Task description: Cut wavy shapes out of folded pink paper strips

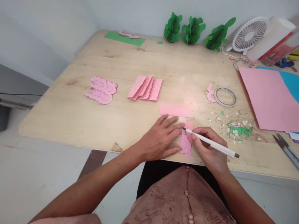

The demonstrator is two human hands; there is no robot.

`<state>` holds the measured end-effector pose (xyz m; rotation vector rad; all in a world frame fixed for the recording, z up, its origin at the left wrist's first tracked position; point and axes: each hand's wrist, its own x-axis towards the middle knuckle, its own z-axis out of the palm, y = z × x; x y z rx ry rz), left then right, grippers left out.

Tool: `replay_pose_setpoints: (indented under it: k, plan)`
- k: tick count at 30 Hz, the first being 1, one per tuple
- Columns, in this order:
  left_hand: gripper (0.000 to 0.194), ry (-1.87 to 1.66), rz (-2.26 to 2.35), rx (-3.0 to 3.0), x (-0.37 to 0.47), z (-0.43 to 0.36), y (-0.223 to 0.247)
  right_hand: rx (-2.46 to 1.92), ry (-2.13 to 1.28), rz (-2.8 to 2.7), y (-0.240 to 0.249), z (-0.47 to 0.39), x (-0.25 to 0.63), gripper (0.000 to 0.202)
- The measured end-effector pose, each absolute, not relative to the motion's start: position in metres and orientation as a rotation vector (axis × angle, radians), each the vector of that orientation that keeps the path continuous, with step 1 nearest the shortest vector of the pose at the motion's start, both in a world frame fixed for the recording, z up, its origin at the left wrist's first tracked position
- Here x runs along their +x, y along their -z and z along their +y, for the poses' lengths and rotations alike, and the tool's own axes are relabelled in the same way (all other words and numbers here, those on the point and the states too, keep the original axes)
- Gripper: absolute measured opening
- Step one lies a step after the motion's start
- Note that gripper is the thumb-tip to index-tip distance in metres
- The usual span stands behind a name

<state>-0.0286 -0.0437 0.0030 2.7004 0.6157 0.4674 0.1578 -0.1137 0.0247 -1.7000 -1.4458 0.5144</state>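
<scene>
My right hand (pixel 211 147) grips a white pen (pixel 213 143), its dark tip on a small pink paper piece (pixel 186 144) at the table's front edge. Curved outlines are drawn on that paper. Spread flat, my left hand (pixel 162 137) presses the paper's left side with its fingertips. Just beyond it lies a blank pink strip (pixel 175 111). Folded pink papers with drawn curves (pixel 146 88) lie farther back, and to their left is a pile of cut scalloped pink shapes (pixel 101 89).
Tape rolls (pixel 225 97), green and white scraps (pixel 240 130), pink sheets (pixel 261 99) and scissors (pixel 286 149) lie at right. Green paper shapes (pixel 173 28) and a white fan (pixel 251 35) stand along the wall. A green strip (pixel 125 39) lies at back left.
</scene>
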Motion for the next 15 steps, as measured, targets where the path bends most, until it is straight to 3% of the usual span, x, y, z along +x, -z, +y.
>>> replay_pose_setpoints:
  k: [15]
  plan:
    - [0.032,-0.468,0.606,2.716,-0.029,-0.043,-0.004,-1.668,-0.527,-1.466,-0.015,-0.112,0.158,0.005]
